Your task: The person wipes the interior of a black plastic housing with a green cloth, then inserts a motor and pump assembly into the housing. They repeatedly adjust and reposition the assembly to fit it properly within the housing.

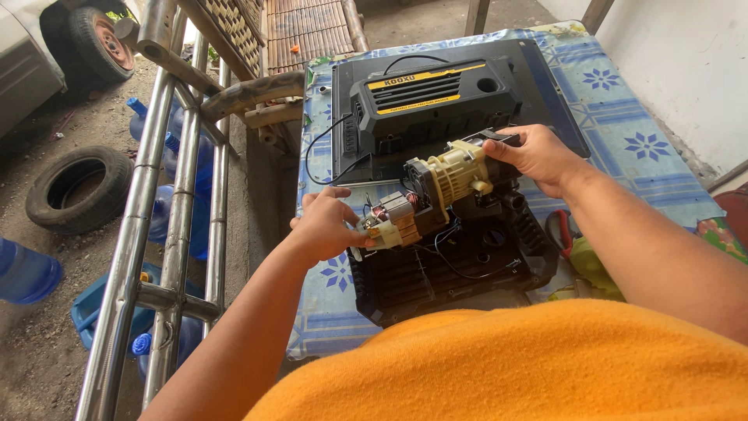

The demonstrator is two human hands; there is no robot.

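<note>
Motor unit (436,191) is already out of the lower black housing (460,269), held just above it: left hand (327,226) gripping the winding end at 8 o'clock, right hand (538,156) clamped on the far end at 2. Top cover (432,97) lies off at 12 o'clock, wires still trail into the shell, so nothing's back together yet.

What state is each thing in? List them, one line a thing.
Motor assembly: out of its housing, lifted, windings bare.
Black lower housing: open, wires exposed.
Black cover: off, lying on the table.
Left hand: grip shut on the motor's winding end.
Right hand: grip shut on its other end.
</note>
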